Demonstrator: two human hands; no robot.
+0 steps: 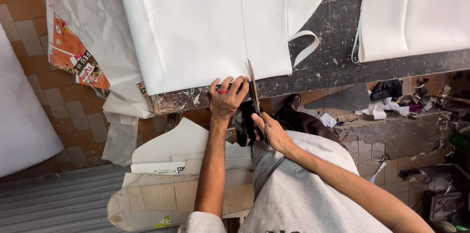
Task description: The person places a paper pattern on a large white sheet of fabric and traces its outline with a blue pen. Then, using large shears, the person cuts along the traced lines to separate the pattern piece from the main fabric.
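At the near edge of the dark, paint-flecked worktable (338,32), the left hand (226,98) presses down on the hem of a large white sheet (196,22), fingers curled over the table lip, a red ring on one finger. Just beside it the right hand (270,132) is closed around the handles of scissors (253,88), blades pointing up into the sheet's lower edge along a straight cut line. A loose white strip (304,47) curls on the bare tabletop to the right. Below the table, stacked cardboard pattern pieces (171,189) lie flat on the brick floor (63,105). No containers can be made out; scraps clutter the right side.
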